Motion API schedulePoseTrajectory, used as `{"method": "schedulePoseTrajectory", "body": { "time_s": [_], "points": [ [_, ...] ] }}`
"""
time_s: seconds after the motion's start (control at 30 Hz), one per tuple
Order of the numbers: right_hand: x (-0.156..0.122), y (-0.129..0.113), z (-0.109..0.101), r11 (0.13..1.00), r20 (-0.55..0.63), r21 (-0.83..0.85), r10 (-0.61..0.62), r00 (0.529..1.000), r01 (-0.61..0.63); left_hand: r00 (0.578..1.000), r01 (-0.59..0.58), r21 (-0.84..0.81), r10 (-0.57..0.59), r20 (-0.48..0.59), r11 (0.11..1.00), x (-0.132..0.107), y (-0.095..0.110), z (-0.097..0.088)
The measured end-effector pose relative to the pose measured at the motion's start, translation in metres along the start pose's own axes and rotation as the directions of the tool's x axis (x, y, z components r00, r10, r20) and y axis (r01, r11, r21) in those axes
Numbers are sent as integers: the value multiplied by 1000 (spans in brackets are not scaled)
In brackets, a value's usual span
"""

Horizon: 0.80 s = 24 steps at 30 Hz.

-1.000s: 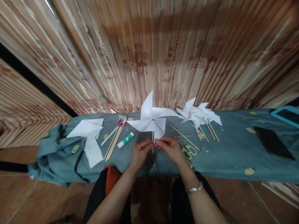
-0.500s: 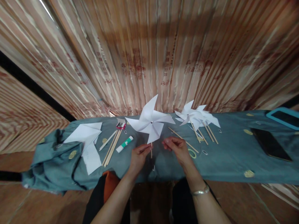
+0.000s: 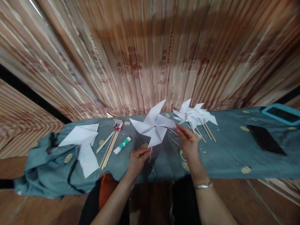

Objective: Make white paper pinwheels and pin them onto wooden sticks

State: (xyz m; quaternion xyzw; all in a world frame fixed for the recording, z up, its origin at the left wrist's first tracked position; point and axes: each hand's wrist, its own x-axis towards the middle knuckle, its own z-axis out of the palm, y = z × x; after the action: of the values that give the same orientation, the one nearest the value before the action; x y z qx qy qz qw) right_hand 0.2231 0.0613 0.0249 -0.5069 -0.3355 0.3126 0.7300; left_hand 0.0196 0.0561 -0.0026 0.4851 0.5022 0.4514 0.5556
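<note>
A white paper pinwheel (image 3: 148,126) with a small pin at its centre stands up over the cloth-covered table. Its thin wooden stick (image 3: 150,157) is pinched between the thumb and fingers of my left hand (image 3: 137,161), just under the blades. My right hand (image 3: 189,144) is at the tip of the right-hand blade, its thumb and forefinger closed there. Behind that hand, partly covered, lie scissors (image 3: 176,143) and a roll of tape (image 3: 181,154). Finished pinwheels (image 3: 185,114) rest beyond it, their sticks toward me.
Left of the pinwheel lie a glue stick (image 3: 122,145), a small open box of pins (image 3: 118,125), several wooden sticks (image 3: 109,151), a white pen-like stick (image 3: 105,142) and folded white paper (image 3: 78,136). At the right are a black phone (image 3: 266,140) and a blue-framed device (image 3: 282,114).
My right hand has moved up and to the right, from beside the stick to the tip of the right blade. The pinwheel is tilted slightly differently, still in my left hand.
</note>
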Motion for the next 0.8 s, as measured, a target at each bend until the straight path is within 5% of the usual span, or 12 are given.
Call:
{"method": "schedulePoseTrajectory", "body": {
  "time_s": [0.8],
  "points": [
    [-34,3,32,979,240,28,190,952,-202,996,-29,36,32,-85,999,6,4,-3]
  ]
}}
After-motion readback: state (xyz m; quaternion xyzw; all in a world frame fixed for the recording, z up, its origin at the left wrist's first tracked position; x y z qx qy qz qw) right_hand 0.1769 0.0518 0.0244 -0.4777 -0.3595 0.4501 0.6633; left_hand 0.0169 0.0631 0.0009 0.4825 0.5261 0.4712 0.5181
